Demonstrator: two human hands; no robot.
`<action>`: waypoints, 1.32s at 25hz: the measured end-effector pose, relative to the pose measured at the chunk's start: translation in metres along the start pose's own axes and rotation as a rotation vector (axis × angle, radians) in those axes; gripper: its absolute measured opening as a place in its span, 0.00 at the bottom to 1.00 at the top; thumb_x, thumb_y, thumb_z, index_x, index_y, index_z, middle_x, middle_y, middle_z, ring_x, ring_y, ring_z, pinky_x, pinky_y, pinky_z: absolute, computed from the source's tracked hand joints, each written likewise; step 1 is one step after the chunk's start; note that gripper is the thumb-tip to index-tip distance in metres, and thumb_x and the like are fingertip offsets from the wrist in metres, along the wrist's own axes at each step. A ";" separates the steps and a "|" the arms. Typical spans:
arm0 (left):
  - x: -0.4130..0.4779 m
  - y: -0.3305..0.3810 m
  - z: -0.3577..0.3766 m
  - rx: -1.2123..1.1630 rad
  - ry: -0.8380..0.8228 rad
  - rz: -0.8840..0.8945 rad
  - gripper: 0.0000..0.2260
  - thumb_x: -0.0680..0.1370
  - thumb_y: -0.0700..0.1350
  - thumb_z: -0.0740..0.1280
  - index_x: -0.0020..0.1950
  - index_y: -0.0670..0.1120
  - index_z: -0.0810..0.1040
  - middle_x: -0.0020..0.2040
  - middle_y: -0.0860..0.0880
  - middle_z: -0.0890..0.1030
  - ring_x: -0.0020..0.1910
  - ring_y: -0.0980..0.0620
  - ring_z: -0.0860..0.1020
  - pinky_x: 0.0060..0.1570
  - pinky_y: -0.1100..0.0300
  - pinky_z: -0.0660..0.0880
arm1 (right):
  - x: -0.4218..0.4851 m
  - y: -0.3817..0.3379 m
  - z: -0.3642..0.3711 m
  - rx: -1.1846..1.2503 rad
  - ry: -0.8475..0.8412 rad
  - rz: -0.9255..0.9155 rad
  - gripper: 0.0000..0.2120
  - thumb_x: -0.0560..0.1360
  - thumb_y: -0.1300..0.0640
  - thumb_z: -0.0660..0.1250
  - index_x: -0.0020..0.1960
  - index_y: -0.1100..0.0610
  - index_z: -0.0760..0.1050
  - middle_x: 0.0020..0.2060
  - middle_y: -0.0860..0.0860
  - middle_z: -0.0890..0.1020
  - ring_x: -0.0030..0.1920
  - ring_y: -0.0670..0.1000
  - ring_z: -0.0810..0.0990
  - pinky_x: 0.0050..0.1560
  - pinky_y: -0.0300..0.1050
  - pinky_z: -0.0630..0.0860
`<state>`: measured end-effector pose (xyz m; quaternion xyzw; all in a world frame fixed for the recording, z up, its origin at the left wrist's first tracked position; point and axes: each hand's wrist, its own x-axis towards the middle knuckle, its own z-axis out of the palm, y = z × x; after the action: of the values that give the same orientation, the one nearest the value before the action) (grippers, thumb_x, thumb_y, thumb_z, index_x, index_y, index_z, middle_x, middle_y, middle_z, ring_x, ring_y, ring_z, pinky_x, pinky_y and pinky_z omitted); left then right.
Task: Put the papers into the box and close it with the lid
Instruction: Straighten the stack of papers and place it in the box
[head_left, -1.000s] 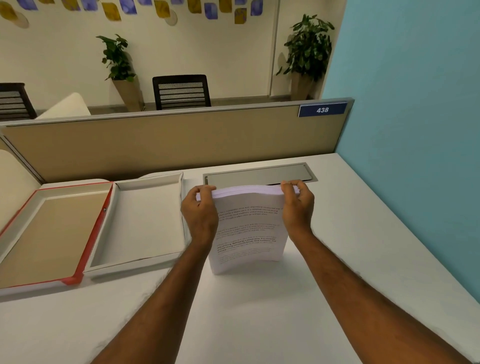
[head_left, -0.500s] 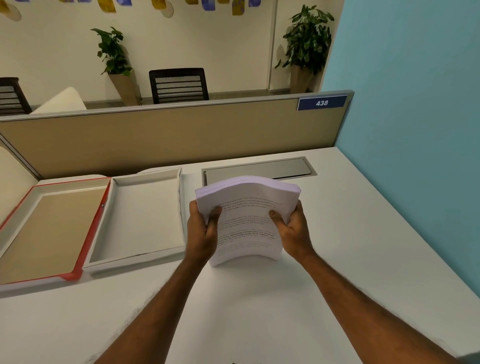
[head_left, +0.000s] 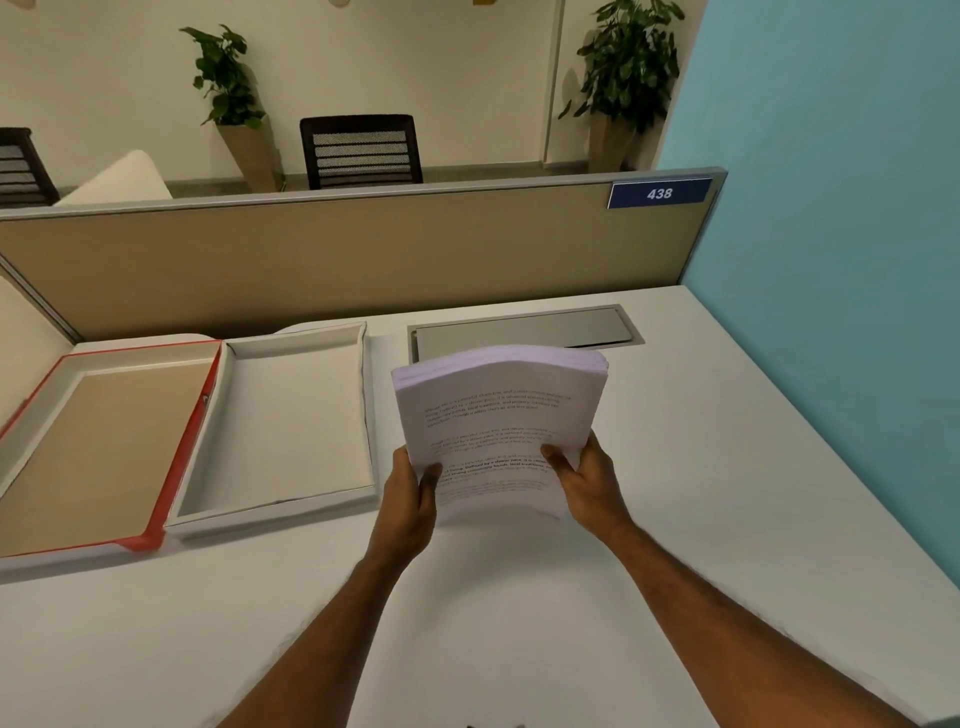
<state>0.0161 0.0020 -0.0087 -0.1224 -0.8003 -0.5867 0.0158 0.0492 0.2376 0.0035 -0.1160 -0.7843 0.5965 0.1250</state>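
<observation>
Figure: a thick stack of papers (head_left: 498, 415) held above the table (head_left: 727, 493), just right of the open box (head_left: 291, 415). Your left hand (head_left: 410, 499) and right hand (head_left: 587, 478) clamp the stack's lower corners, thumbs on the printed top sheet; the fingers behind the stack are hidden, but both hands are plainly closed on it. The stack tilts up and away from you, its far edge bowed into a shallow arch.

The box lies empty on the table, white-walled, with the red-edged lid (head_left: 104, 447) just beside it on the left, inside face up.

Handling, by judgement: the stack is likely fairly heavy and flexible rather than stiff, and the loose sheets can slide on one another and fan out. Holding it by the near end alone leaves the far end free to droop. A grip on the two long sides near the middle, or one palm under the stack, would probably keep the sheets squared while you lower them into the box. The box's walls look a close fit, so enter flat and level.
</observation>
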 end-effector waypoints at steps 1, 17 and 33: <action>0.005 0.000 0.000 0.013 0.008 -0.017 0.11 0.82 0.45 0.58 0.62 0.55 0.63 0.55 0.66 0.71 0.55 0.65 0.76 0.42 0.77 0.75 | 0.003 -0.003 0.001 -0.017 0.005 0.000 0.16 0.77 0.54 0.68 0.63 0.56 0.71 0.54 0.51 0.83 0.53 0.52 0.83 0.49 0.39 0.81; 0.025 -0.026 -0.062 0.256 -0.018 -0.354 0.11 0.83 0.50 0.56 0.51 0.43 0.69 0.46 0.49 0.75 0.41 0.58 0.74 0.34 0.65 0.67 | 0.015 -0.025 0.061 -0.398 -0.150 0.189 0.20 0.79 0.45 0.62 0.58 0.62 0.74 0.57 0.56 0.83 0.49 0.53 0.83 0.45 0.45 0.78; 0.117 -0.069 -0.244 0.429 0.089 -0.354 0.11 0.82 0.48 0.56 0.50 0.40 0.70 0.39 0.49 0.74 0.35 0.56 0.73 0.29 0.64 0.65 | 0.100 -0.099 0.263 -0.399 -0.221 0.145 0.20 0.79 0.45 0.61 0.55 0.62 0.73 0.52 0.56 0.82 0.46 0.54 0.81 0.41 0.45 0.77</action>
<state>-0.1410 -0.2270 0.0219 0.0515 -0.9137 -0.4022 -0.0263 -0.1365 0.0063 0.0371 -0.1283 -0.8851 0.4463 -0.0303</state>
